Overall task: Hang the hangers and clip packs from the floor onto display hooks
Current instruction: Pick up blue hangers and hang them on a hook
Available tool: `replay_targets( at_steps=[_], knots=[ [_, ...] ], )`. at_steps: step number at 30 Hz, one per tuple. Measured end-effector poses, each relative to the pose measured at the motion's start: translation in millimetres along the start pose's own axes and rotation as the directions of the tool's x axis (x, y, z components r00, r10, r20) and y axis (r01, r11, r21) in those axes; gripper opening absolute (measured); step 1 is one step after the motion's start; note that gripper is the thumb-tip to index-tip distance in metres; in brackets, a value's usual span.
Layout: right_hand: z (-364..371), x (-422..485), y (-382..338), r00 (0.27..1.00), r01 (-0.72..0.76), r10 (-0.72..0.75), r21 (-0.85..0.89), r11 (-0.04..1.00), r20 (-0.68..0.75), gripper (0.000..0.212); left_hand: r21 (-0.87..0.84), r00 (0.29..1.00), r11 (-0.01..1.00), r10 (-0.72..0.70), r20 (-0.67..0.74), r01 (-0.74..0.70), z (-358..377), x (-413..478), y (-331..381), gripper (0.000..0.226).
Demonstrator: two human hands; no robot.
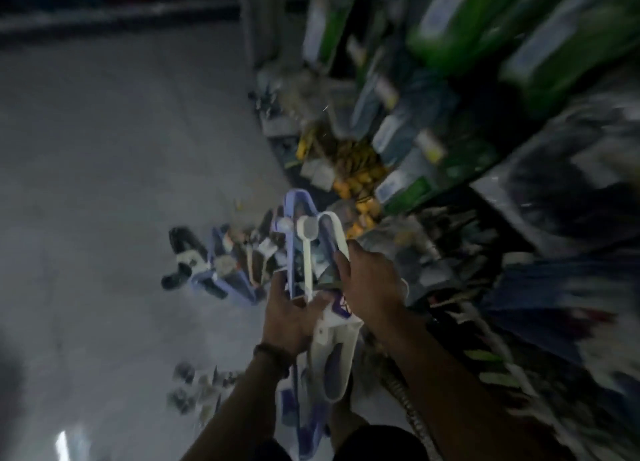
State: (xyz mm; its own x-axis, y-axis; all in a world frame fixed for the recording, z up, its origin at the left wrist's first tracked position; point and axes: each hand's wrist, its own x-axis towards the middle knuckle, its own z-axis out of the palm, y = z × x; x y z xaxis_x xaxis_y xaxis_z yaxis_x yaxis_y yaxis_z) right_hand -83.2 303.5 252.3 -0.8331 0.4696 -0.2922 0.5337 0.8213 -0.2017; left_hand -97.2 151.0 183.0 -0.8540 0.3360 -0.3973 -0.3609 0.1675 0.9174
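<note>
No text, brand or number can be read anywhere, for the whole view is blurred. The pale labels (446, 10) on the green packs (429, 48) at the right show only grey smears, and the yellow tags (434, 149) below them likewise. The purple print (341, 304) on the white card of the hanger pack (332, 353) is a shapeless mark.

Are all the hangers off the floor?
No, a pile of hangers lies on the floor, left of the held bundle.
</note>
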Motion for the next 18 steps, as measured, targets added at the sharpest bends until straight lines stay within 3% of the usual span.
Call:
replay_targets(
  at_steps=[1, 4, 6, 9, 13, 18],
  knots=[
    [-25, -15, 5, 0.998, -0.051, 0.051, 0.006, 0.999, -0.045, 0.039, 0.015, 0.998, 0.998, 0.057, 0.015, -0.057, 5, -9, 23, 0.024],
    [-95, -67, 25, 0.987, -0.089, 0.069, -0.131, 0.987, -0.148, 0.038, 0.051, 0.983, 0.985, 0.163, 0.087, -0.168, 27, -33, 80, 0.049],
    [-132, -104, 40, 0.977, -0.141, 0.096, -0.234, 0.962, -0.193, 0.035, 0.091, 0.964, 0.97, 0.209, 0.167, -0.226, 45, -48, 109, 0.035],
    [-173, -157, 70, 0.934, -0.28, 0.211, -0.227, 0.933, -0.288, 0.034, 0.167, 0.903, 0.923, 0.28, 0.326, -0.346, 83, -69, 147, 0.009],
    [-215, -228, 116, 0.818, -0.435, 0.385, -0.02, 0.9, -0.427, 0.033, 0.203, 0.774, 0.802, 0.423, 0.471, -0.562, 136, -99, 194, 0.01],
    [-257, -307, 174, 0.562, -0.432, 0.583, 0.394, 0.812, -0.586, 0.026, 0.184, 0.639, 0.666, 0.544, 0.544, -0.723, 197, -140, 254, 0.011]
  ],
)
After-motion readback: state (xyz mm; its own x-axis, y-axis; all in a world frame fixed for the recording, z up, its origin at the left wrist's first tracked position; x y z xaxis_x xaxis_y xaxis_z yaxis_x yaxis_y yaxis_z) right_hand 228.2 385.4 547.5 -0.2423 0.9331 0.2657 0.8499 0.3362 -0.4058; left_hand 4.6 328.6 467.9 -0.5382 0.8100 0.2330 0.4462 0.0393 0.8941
